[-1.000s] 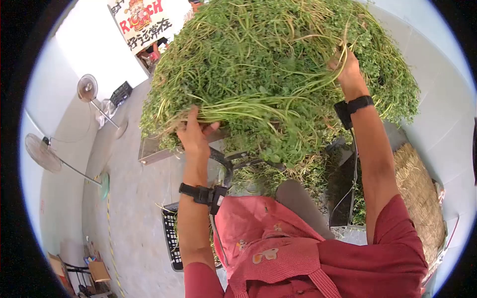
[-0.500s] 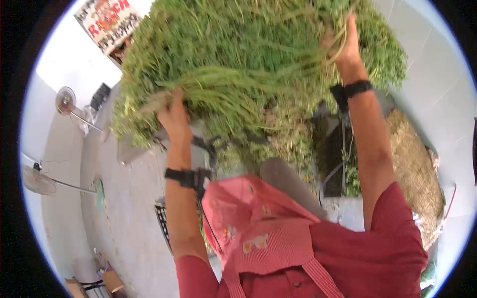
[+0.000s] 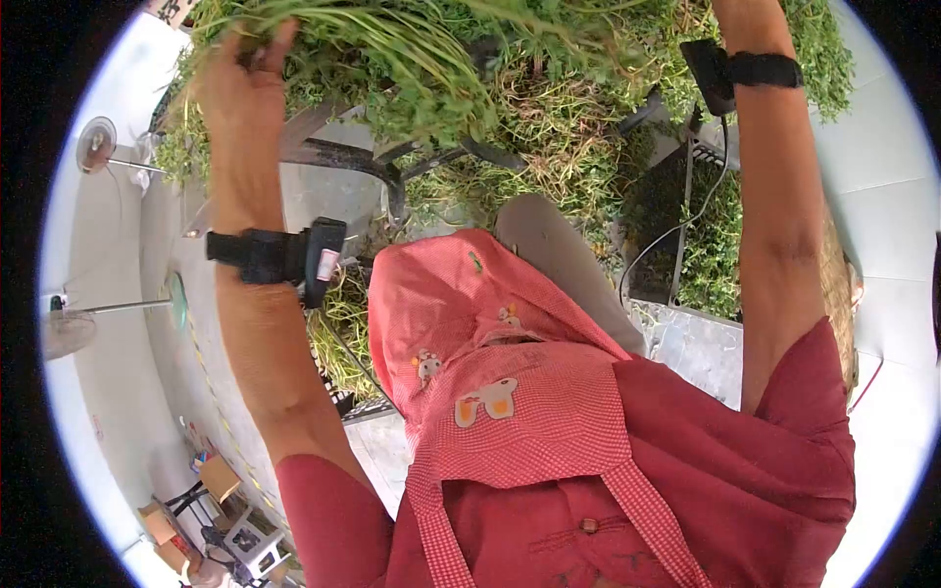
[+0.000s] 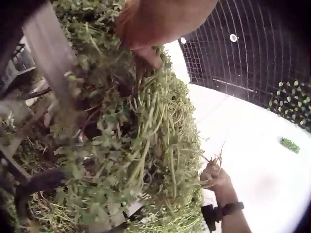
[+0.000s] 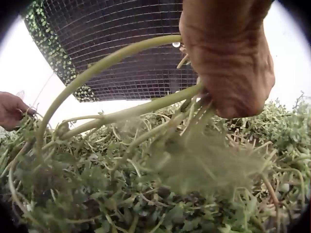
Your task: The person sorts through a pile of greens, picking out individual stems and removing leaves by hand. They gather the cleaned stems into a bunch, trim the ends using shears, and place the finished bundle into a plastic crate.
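Observation:
Long green stems (image 3: 392, 44) with small leaves lie across the top of the head view. The left hand (image 3: 245, 83) grips one end of the bunch at upper left; in the left wrist view that hand (image 4: 163, 24) has its fingers curled round the stems (image 4: 155, 111). Beyond the top edge of the head view, the right hand is cut off. The right wrist view shows the right hand (image 5: 231, 73) curled round several thick stems (image 5: 141, 109), above a leafy pile (image 5: 97, 189). In the left wrist view, the right hand (image 4: 216, 179) holds root ends.
A black tube frame (image 3: 343, 162) stands under the greens. Beside the person's knee is a dark crate (image 3: 657, 230) with more greens. Two stand fans (image 3: 96, 145) are at far left, with cardboard boxes (image 3: 218, 477) at lower left. A woven sack (image 3: 836, 294) lies at right.
Both hands have moved apart and toward the top of the head view, still holding stems. The head view has tilted down toward the apron, and the pile sits higher in it.

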### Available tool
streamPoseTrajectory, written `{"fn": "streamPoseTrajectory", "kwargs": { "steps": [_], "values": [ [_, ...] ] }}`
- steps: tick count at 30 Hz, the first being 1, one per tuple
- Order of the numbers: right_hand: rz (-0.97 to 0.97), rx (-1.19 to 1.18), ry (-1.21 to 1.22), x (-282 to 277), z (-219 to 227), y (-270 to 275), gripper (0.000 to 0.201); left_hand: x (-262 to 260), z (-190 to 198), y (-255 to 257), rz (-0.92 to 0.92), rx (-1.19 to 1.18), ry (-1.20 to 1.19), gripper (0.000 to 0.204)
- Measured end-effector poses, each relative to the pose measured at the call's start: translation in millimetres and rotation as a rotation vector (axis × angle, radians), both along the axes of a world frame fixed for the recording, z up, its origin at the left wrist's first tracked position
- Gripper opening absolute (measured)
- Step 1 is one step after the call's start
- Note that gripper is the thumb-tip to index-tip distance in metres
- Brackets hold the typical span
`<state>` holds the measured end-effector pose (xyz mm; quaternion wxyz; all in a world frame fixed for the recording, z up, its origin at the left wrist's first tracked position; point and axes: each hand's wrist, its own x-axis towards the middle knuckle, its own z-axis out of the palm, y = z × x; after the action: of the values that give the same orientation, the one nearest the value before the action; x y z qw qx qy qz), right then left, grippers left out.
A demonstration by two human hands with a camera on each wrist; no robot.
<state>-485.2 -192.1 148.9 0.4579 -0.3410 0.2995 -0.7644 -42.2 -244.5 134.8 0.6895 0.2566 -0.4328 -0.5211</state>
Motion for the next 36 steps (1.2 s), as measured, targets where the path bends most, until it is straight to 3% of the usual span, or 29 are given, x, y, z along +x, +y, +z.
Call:
{"fn": "streamPoseTrajectory", "kwargs": {
  "steps": [3, 5, 6, 7, 8, 9, 11, 12, 14, 16, 18, 19, 21, 22, 23, 25, 26, 27, 29, 31, 33, 36],
  "values": [
    [-0.068, -0.021, -0.049, 21, 6, 26, 0.018, 34, 13, -25, 0.008, -0.051, 0.023, 0.027],
    [-0.228, 0.047, -0.078, 12, 4, 35, 0.018, 41, 15, -19, 0.038, -0.082, 0.048, 0.027],
    [-0.279, 0.065, -0.085, -3, 0, 34, 0.018, 44, 15, -2, 0.337, -0.193, -0.668, 0.025],
    [0.177, -0.203, 0.084, -62, -31, 27, 0.026, 44, 16, 7, 0.639, -0.291, -1.389, 0.024],
    [0.629, -0.472, 0.259, -93, -52, 19, 0.04, 52, 12, -10, 0.547, -0.355, -1.106, 0.024],
    [0.626, -0.494, 0.269, -90, -59, 21, 0.04, 61, 7, -27, 0.444, -0.43, -0.832, 0.024],
    [0.424, -0.106, -0.074, -73, -65, 54, 0.025, 56, 19, -29, 0.144, -0.013, 0.04, 0.023],
    [0.239, 0.027, -0.103, -47, -58, 70, 0.02, 50, 25, -25, 0.141, 0.002, 0.086, 0.021],
    [0.285, 0.009, -0.134, -34, -67, 74, 0.017, 33, 28, -16, 0.203, -0.031, 0.087, 0.02],
    [0.525, -0.164, -0.112, -34, -71, 70, 0.018, 23, 25, -14, 0.27, -0.065, 0.094, 0.019],
    [0.127, 0.066, -0.212, 2, -55, 88, 0.019, 16, 16, -15, 0.231, 0.003, 0.019, 0.029],
    [0.133, 0.045, -0.213, 5, -53, 89, 0.019, 10, 16, -12, 0.234, -0.019, 0.02, 0.029],
    [0.128, 0.05, -0.223, 12, -56, 92, 0.018, 3, 14, -3, 0.282, -0.179, -0.241, 0.039],
    [0.122, 0.036, -0.214, 17, -57, 94, 0.018, 6, 11, -5, 0.452, -0.127, -0.508, 0.045],
    [0.128, 0.024, -0.217, 25, -56, 96, 0.018, 10, 2, -10, 0.459, -0.139, -0.51, 0.045],
    [0.063, 0.062, -0.206, 42, -53, 99, 0.018, 16, -16, -21, 1.268, -0.509, -1.276, 0.043],
    [0.097, 0.047, -0.151, 48, -55, 98, 0.021, 15, -19, -16, 1.065, -0.385, -1.185, 0.042],
    [0.105, 0.038, -0.154, 59, -61, 94, 0.021, 16, -21, -13, 1.077, -0.391, -1.186, 0.042],
    [0.171, 0.115, -0.107, 97, -62, 84, 0.022, 12, -19, -7, 0.826, -0.309, -1.119, 0.038],
    [0.093, 0.284, -0.082, 156, -33, 80, 0.026, 7, -15, 2, 0.817, -0.299, -1.126, 0.034],
    [0.292, 0.18, 0.047, 178, -35, 68, 0.025, 0, -11, 13, 0.791, -0.323, -1.022, 0.032],
    [0.266, 0.173, 0.013, 209, -16, 65, 0.025, 7, -8, 20, 0.767, -0.363, -0.992, 0.03]
  ]
}}
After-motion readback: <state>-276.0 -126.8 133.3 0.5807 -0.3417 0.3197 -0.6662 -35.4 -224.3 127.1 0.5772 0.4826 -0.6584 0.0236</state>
